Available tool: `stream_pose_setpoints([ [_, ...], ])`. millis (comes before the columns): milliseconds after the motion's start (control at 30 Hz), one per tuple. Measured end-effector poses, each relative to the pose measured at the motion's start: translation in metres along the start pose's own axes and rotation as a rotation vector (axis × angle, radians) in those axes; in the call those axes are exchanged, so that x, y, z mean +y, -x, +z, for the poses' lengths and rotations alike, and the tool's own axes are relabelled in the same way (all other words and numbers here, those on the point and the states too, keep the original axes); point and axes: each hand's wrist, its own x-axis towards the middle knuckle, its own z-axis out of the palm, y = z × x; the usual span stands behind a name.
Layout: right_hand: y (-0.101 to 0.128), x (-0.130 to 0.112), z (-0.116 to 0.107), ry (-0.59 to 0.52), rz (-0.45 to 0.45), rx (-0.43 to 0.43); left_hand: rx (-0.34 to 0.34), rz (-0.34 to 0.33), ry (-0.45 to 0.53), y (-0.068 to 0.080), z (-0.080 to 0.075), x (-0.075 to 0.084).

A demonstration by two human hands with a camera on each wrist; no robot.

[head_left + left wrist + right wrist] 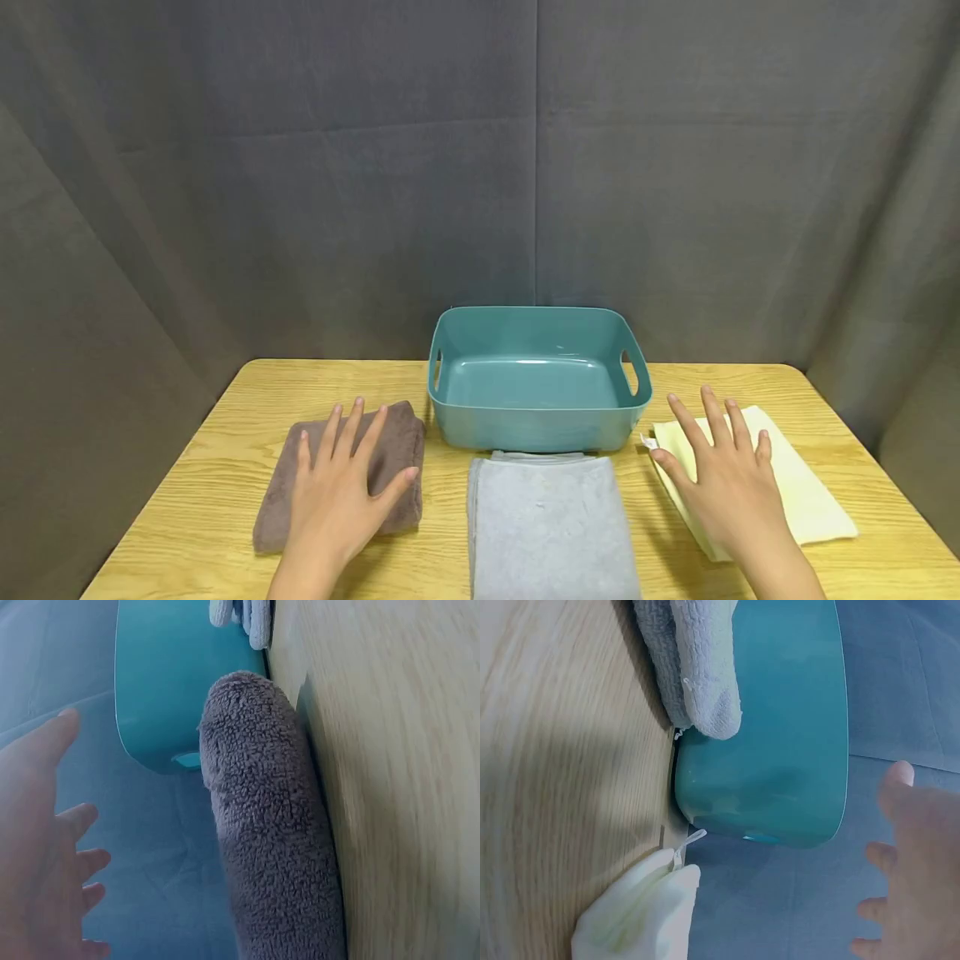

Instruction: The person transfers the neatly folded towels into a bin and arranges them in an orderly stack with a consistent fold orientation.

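My left hand (pixel 337 492) hovers with spread fingers above a folded brown towel (pixel 401 450) at the left of the table. In the left wrist view a gap shows between that hand (pixel 34 847) and the thick folded towel (pixel 262 825). On the right, my right hand (pixel 727 483) is held over a folded pale yellow towel (pixel 806 492), fingers apart and holding nothing. The right wrist view shows this hand (pixel 911 877) well off the yellow towel (pixel 641 915). Between the hands lies a folded light grey towel (pixel 551 525).
Behind the grey towel stands a teal plastic basket (pixel 536 429) with a handle hole at each end; nothing is seen inside. The wooden table (pixel 202 508) has rounded back corners. A grey curtain (pixel 337 208) hangs behind and at both sides.
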Motion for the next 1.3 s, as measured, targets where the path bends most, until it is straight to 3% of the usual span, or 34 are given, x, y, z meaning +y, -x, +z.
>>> stream_pose_setpoints([
  [267,0.004,-0.007,0.001,-0.034,-0.022,0.015,-0.003,-0.003,0.010,0.003,0.000,-0.006],
  [567,0.005,-0.022,0.000,-0.146,-0.028,0.033,0.010,0.016,0.032,0.002,-0.004,-0.011],
  [867,0.004,-0.043,-0.003,-0.245,-0.100,0.089,-0.019,0.026,0.064,0.000,-0.006,-0.012],
  [1167,0.005,-0.071,-0.007,-0.363,-0.088,0.041,-0.010,0.062,0.072,0.005,-0.012,-0.024],
  [1300,0.006,-0.085,-0.006,-0.431,-0.101,0.004,-0.005,0.061,0.149,0.007,-0.015,-0.032],
])
